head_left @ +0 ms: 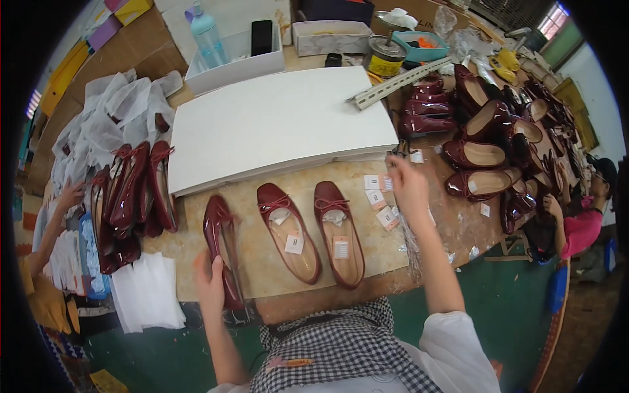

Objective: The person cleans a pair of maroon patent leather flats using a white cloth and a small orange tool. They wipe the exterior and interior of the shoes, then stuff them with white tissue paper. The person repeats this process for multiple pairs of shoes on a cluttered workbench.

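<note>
Three glossy dark red ballet flats with bows are lined up before me. My left hand point(209, 283) grips the leftmost ballet flat point(216, 226) by its side near the heel; that shoe is tilted on edge. The middle ballet flat point(287, 232) and the right ballet flat point(339, 234) lie sole down, each with paper in the toe and a small white tag inside. Over a cluster of small printed tags point(375, 199) is my right hand point(411, 188), its fingers curled together. Whatever lies between those fingertips is too small to make out.
A white board stack point(282, 124) fills the middle, with a metal angle strip point(400, 84) on its far right corner. Red shoes point(485, 154) pile up at right, more shoes point(134, 187) stand at left beside white paper sheets point(147, 291). Other people work at both sides.
</note>
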Tool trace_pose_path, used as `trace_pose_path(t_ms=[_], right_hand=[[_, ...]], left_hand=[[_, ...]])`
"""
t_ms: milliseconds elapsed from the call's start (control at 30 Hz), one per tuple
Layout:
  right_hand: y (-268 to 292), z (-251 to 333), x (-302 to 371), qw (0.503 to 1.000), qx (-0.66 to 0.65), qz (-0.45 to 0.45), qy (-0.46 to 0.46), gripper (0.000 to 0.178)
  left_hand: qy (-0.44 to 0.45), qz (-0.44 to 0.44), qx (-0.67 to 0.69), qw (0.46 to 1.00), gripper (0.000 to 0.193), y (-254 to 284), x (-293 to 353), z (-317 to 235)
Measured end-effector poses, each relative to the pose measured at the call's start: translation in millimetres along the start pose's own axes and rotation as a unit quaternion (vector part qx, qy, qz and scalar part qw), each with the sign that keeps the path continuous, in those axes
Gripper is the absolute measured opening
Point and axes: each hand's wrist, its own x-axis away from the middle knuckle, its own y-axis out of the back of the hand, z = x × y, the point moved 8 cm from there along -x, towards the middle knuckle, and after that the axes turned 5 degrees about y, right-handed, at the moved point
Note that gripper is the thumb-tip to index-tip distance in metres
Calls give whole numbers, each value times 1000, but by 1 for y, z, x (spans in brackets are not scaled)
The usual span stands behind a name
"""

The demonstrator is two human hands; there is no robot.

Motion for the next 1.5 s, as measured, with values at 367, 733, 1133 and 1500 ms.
trace_pose_path(t_ms=[367, 733, 1133, 1500], right_hand=[[66, -5, -44, 974, -102, -97, 176, 18], [11, -54, -9, 995, -51, -88, 16, 16], [-14, 135, 91, 900, -338, 275, -16, 30], [-38, 189, 100, 930, -323, 129, 118, 30]], left_hand=[[-33, 146, 59, 987, 51, -118, 2, -21], [206, 386, 550, 711, 65, -148, 64, -63], [18, 146, 388, 910, 62, -124, 18, -41], [-72, 151, 360, 918, 68, -117, 40, -52]])
